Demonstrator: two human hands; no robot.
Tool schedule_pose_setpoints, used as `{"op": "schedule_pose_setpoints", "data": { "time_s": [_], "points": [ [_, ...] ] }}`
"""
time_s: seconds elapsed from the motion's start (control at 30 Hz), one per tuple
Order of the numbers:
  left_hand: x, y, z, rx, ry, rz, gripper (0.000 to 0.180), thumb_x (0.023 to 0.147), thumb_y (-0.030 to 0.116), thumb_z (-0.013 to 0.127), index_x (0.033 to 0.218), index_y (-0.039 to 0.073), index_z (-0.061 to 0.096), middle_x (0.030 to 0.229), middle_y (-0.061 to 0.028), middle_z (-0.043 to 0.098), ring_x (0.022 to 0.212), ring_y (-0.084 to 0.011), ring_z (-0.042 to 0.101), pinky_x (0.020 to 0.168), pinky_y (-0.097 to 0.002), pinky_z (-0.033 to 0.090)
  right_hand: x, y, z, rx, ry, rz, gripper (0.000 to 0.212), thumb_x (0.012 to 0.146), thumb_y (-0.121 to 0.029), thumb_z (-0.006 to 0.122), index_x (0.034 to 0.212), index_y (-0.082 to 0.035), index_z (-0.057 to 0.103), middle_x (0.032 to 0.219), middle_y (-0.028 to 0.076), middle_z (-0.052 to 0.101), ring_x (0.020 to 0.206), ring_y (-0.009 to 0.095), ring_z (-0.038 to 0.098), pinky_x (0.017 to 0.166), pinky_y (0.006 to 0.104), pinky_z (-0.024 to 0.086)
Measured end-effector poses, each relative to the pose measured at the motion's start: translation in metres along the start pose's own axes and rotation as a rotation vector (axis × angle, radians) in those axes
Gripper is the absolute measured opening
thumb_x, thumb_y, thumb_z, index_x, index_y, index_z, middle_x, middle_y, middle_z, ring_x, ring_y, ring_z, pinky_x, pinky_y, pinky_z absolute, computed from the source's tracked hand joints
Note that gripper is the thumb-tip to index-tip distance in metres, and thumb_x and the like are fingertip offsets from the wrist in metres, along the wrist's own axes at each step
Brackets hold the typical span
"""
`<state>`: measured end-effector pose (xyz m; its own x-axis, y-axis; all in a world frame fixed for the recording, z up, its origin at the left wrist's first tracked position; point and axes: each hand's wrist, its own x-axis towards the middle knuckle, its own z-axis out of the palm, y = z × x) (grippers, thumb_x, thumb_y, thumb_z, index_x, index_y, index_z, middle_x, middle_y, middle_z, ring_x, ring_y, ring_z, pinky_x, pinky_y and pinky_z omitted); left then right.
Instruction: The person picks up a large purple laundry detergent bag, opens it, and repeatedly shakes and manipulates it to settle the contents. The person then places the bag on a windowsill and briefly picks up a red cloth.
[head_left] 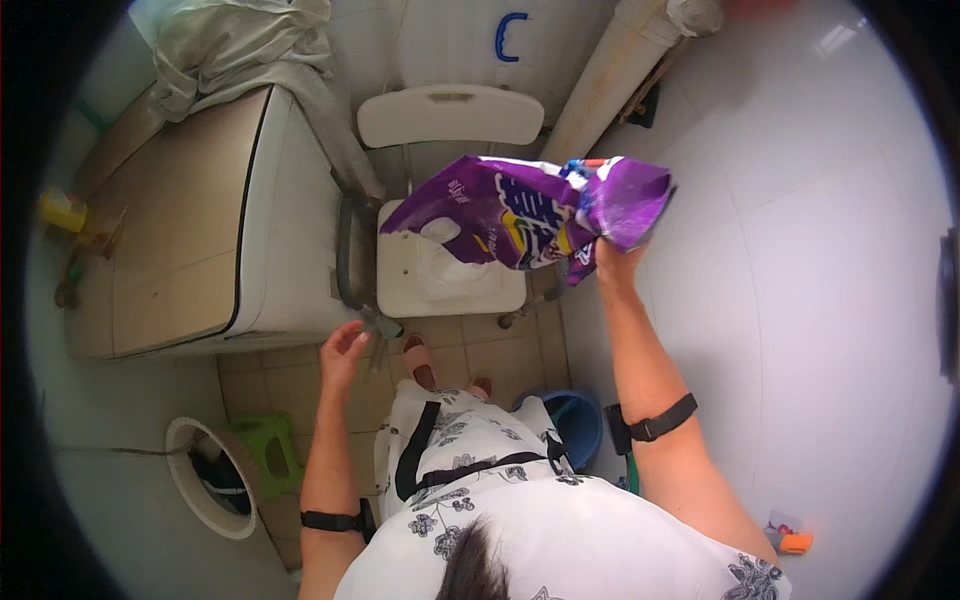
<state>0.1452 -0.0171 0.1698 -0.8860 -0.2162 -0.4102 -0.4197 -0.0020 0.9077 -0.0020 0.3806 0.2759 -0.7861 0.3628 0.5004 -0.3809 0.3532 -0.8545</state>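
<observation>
Purple bag tilted, its end in right grip, left hand free

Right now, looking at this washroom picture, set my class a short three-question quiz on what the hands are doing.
1. True or false: the right hand grips a purple bag.
2. What does the left hand hold?
A. a brush
B. nothing
C. the bag
3. Which piece of furniture stands beneath the bag?

Key
1. True.
2. B: it is open and empty, beside the washing machine.
3. The white chair.
</observation>
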Motion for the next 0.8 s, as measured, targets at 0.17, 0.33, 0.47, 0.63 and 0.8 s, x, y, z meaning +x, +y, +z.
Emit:
{"op": "schedule_pose_setpoints", "data": {
  "time_s": [0.17,0.33,0.47,0.63,0.8],
  "points": [
    [0.004,0.003,0.0,-0.001,-0.021,0.015,0.031,0.083,0.016,0.062,0.112,0.005,0.058,0.102,-0.0048,0.06,0.099,-0.0149,0.055,0.088,-0.0295,0.04,0.001,0.018,-0.005,-0.251,-0.026,0.123,0.066,0.064,-0.022,0.073,0.113,0.003,0.035,0.103,0.012,0.045,0.095,0.019,0.046,0.082,0.0334,0.039],
    [0.011,0.006,-0.002,0.024,0.002,-0.008,0.029,0.083,0.015,0.063,0.11,0.005,0.058,0.101,-0.0042,0.06,0.099,-0.0142,0.055,0.088,-0.0288,0.04,-0.001,0.021,-0.001,0.166,0.033,0.211,0.075,0.065,-0.031,0.074,0.117,0.003,0.031,0.113,0.014,0.038,0.106,0.021,0.039,0.091,0.0365,0.033],
    [0.02,0.007,-0.003,-0.014,-0.045,0.013,0.029,0.082,0.014,0.064,0.109,0.005,0.058,0.1,-0.0038,0.06,0.097,-0.0132,0.055,0.087,-0.0279,0.041,-0.005,0.027,0.002,-0.077,0.025,0.188,0.085,0.06,-0.037,0.077,0.119,0.004,0.031,0.114,0.013,0.037,0.11,0.022,0.039,0.094,0.0385,0.032],
    [0.028,0.005,-0.001,-0.034,-0.015,0.006,0.031,0.079,0.013,0.067,0.107,0.003,0.06,0.1,-0.003,0.061,0.092,-0.0109,0.056,0.083,-0.0253,0.044,-0.003,0.043,-0.001,-0.295,-0.076,0.287,0.104,0.06,-0.032,0.078,0.131,0.006,0.013,0.125,0.021,0.032,0.117,0.03,0.035,0.101,0.0414,0.025],
    [0.032,0.005,-0.002,-0.05,-0.033,0.027,0.031,0.079,0.013,0.067,0.107,0.002,0.06,0.099,-0.0027,0.061,0.09,-0.0103,0.056,0.081,-0.0246,0.044,-0.001,0.041,0.002,0.179,-0.051,0.306,0.096,0.063,-0.026,0.077,0.131,0.004,0.017,0.123,0.019,0.037,0.116,0.027,0.038,0.1,0.0381,0.029]
  ]
}}
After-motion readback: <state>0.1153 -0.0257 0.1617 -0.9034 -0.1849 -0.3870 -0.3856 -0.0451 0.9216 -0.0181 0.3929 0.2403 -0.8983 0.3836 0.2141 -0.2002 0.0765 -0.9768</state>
